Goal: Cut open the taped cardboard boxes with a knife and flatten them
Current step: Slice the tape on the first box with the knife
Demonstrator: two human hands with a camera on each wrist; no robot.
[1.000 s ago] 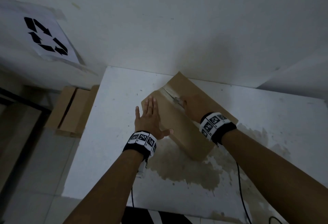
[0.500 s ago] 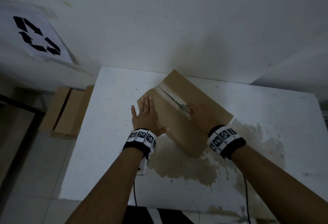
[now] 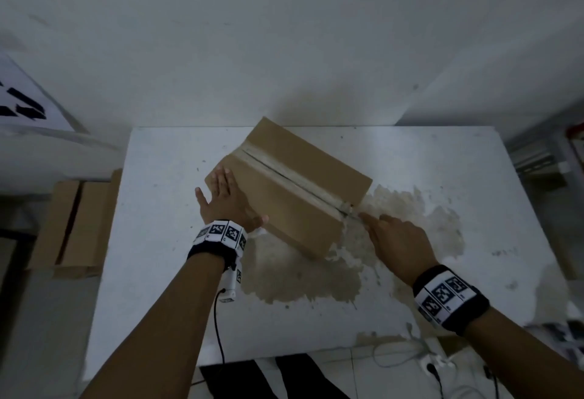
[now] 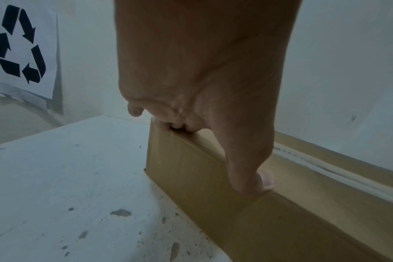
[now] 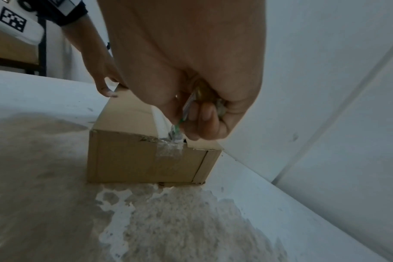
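Observation:
A brown cardboard box point(image 3: 309, 174) lies slanted on the white table point(image 3: 164, 209), with a strip of clear tape point(image 3: 294, 177) slit along its top seam. My left hand point(image 3: 226, 199) lies flat on the box's near-left top edge, fingers straight, thumb point(image 4: 256, 182) on the top face of the box point(image 4: 191, 173). My right hand point(image 3: 395, 240) grips a small knife point(image 5: 176, 129), its blade at the seam's near end, where the top of the box point(image 5: 146, 159) meets the end face. The torn tape point(image 5: 168, 148) is crumpled there.
The table carries a wide brown worn patch point(image 3: 300, 275) in front of the box. Flattened cardboard point(image 3: 72, 228) lies on the floor to the left. A recycling sign point(image 4: 20, 44) hangs on the left wall. Cables point(image 3: 407, 357) trail below the table's front edge.
My right hand has drawn the knife along the seam from the box's middle to its near-right end, leaving the tape slit. The left hand has stayed pressed on the box.

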